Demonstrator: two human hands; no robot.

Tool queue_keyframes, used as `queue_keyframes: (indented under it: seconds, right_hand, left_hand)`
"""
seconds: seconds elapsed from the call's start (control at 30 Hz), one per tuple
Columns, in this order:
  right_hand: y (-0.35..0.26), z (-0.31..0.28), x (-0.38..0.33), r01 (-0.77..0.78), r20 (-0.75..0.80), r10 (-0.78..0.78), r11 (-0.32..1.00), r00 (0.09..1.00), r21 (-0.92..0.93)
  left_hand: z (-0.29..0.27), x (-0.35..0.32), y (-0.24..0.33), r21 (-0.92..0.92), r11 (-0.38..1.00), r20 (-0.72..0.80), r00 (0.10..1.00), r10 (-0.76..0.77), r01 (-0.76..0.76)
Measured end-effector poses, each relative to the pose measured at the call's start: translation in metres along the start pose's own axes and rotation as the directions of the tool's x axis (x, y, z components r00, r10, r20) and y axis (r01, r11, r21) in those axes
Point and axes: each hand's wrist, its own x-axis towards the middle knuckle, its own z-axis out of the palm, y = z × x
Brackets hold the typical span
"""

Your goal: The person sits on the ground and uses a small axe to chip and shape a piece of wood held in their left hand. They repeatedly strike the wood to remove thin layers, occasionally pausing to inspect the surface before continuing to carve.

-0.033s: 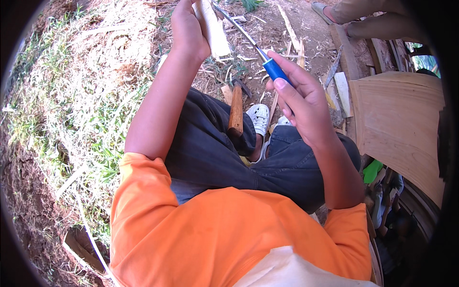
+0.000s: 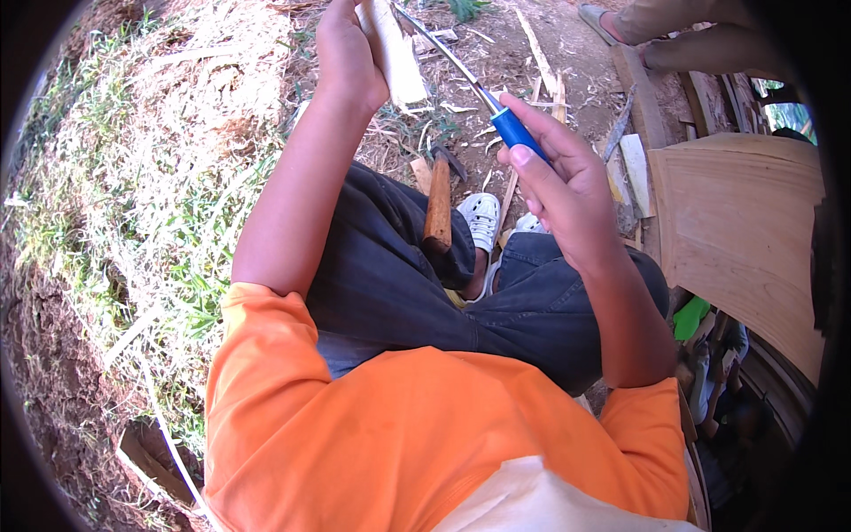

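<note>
Two bare hands work above a seated person's dark trousers [image 2: 399, 293]. Left hand [image 2: 347, 55], fingers curled tight, grips a pale strip of split wood [image 2: 394, 49] held up beyond the knees. Right hand [image 2: 563, 182], fingers wrapped closed, holds the blue handle of a thin metal tool [image 2: 496, 111], its shaft reaching up-left to touch the strip. A wooden-handled hammer [image 2: 438, 206] rests against the trousers' left leg; white shoes [image 2: 483, 217] sit just beyond it. Right of the trousers stands a curved wooden panel [image 2: 745, 230]; to their left, dry grass [image 2: 160, 177].
</note>
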Motion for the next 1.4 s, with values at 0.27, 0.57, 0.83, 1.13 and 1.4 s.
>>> queue_keyframes:
  seconds: [0.27, 0.57, 0.83, 1.13, 1.4]
  right_hand:
    - [0.004, -0.003, 0.000, 0.158, -0.034, -0.175, 0.945, 0.984, -0.287]
    - [0.009, -0.002, 0.001, 0.276, 0.002, -0.297, 0.884, 0.955, -0.377]
    - [0.014, 0.008, -0.004, 0.298, -0.028, -0.330, 0.884, 0.944, -0.359]
    - [0.013, 0.000, 0.000, 0.311, 0.056, -0.319, 0.845, 0.946, -0.436]
    - [0.014, 0.003, -0.003, 0.302, 0.045, -0.315, 0.848, 0.948, -0.436]
  left_hand:
    - [-0.006, 0.006, 0.015, 0.026, 0.994, -0.031, 0.994, 0.103, -0.103]
    - [-0.011, 0.019, 0.009, 0.114, 0.958, -0.065, 0.960, 0.272, -0.264]
    - [0.002, 0.006, 0.001, 0.350, 0.903, -0.093, 0.950, 0.297, -0.248]
    - [0.003, 0.010, 0.008, 0.252, 0.953, -0.158, 0.964, 0.214, -0.170]
    - [0.007, 0.006, 0.004, 0.281, 0.953, -0.175, 0.970, 0.169, -0.115]
